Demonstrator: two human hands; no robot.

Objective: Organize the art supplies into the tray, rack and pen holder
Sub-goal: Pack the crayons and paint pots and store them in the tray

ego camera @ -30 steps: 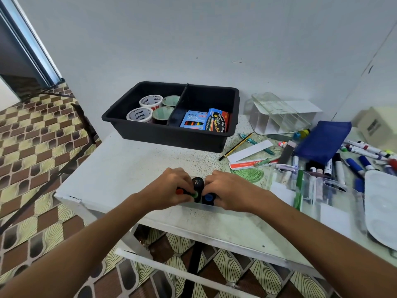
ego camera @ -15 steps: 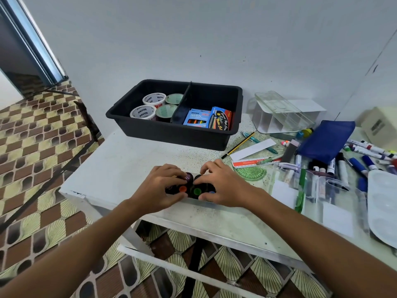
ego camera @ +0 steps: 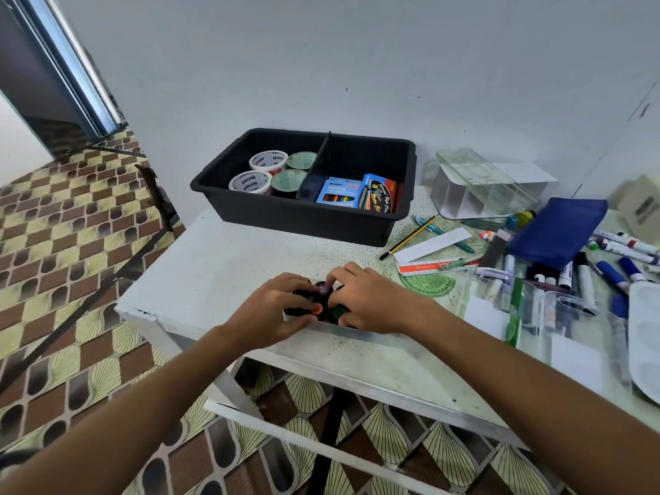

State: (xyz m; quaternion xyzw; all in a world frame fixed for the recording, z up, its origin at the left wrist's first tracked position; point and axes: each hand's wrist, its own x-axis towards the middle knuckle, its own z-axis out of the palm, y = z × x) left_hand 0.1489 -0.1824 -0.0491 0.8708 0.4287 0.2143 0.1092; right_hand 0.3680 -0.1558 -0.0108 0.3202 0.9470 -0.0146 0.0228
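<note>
Left hand [ego camera: 271, 312] and right hand [ego camera: 371, 301] clasp dark paint pots [ego camera: 323, 298] (apparently in clear holder).

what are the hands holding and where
Both the left hand and right hand grip a cluster of small dark paint pots from its opposite sides.

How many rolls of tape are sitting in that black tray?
4, all in the left compartment of the black tray: two white rolls and two green rolls beside them. Nothing suggests more hidden underneath.
</note>
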